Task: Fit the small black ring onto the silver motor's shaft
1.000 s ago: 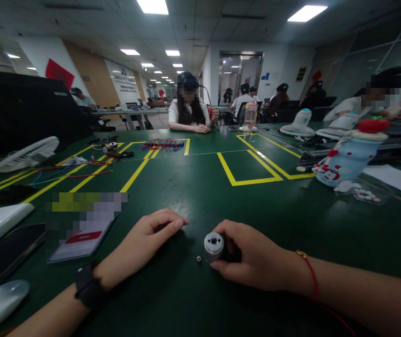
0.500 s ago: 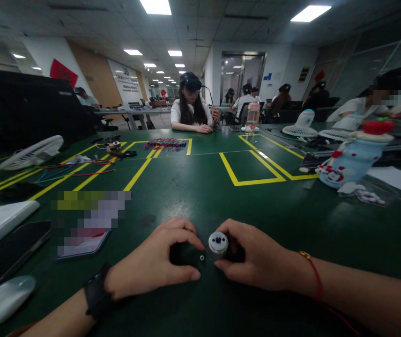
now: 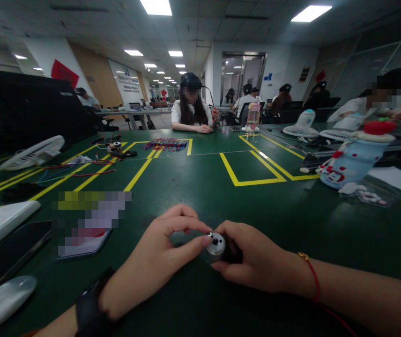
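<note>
A short silver metal cylinder [image 3: 216, 253] stands upright on the green table, its top face showing a dark centre hole and smaller holes near the rim. My right hand [image 3: 248, 252] is closed around its right side, steadying it. At the left of the cylinder's top, a tiny ring-shaped metal piece [image 3: 210, 235] sits between the thumb and index fingertips of my left hand [image 3: 167, 248]. Whether it rests on the cylinder or just above it, I cannot tell. A black watch is on my left wrist and a red cord on my right.
A card [image 3: 91, 229] partly blurred out, a dark phone-like slab [image 3: 14, 252] and a white mouse [image 3: 7, 299] lie to the left. At the right stands a blue bottle [image 3: 351, 161]. Wires [image 3: 167, 144] lie farther back; a person [image 3: 191, 107] sits opposite.
My left hand has moved up and right, its fingers pinching together. The tiny metal piece has gone from the table to the cylinder's top. My right hand and the cylinder have shifted slightly left.
</note>
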### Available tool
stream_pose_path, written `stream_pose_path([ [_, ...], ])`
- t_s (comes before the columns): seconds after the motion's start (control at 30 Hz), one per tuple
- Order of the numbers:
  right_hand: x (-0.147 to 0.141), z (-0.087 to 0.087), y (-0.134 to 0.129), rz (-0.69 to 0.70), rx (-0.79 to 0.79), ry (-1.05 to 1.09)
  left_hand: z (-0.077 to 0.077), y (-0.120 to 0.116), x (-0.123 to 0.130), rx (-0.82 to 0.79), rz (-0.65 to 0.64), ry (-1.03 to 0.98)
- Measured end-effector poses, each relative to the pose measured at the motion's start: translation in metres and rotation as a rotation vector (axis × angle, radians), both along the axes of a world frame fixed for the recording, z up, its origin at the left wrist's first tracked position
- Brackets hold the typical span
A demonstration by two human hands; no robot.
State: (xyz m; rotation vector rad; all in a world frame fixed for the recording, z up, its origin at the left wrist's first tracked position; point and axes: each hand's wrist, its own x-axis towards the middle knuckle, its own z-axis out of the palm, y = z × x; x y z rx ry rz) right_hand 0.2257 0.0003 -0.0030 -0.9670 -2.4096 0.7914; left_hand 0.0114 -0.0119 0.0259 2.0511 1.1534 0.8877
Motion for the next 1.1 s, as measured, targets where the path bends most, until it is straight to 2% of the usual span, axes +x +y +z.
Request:
stream_pose_path([
  [0.3,-0.001,-0.001,0.000,0.009,0.043,-0.027,0.000,-0.006,0.008,0.048,-0.055,0.057],
  [0.43,0.000,-0.001,0.000,0.008,0.030,-0.011,0.000,-0.008,0.006,0.034,-0.037,0.055],
  [0.7,0.002,0.005,-0.001,0.000,-0.025,0.029,-0.017,0.014,-0.021,-0.276,0.178,-0.073],
  [0.8,0.003,0.005,-0.001,0.001,-0.030,0.034,-0.028,0.023,-0.030,-0.413,0.253,-0.245],
  [0.93,0.004,0.004,-0.001,0.005,-0.036,0.037,-0.037,0.028,-0.037,-0.455,0.257,-0.361],
  [1.1,0.004,0.004,-0.001,-0.005,-0.035,0.032,-0.038,0.029,-0.040,-0.478,0.232,-0.452],
])
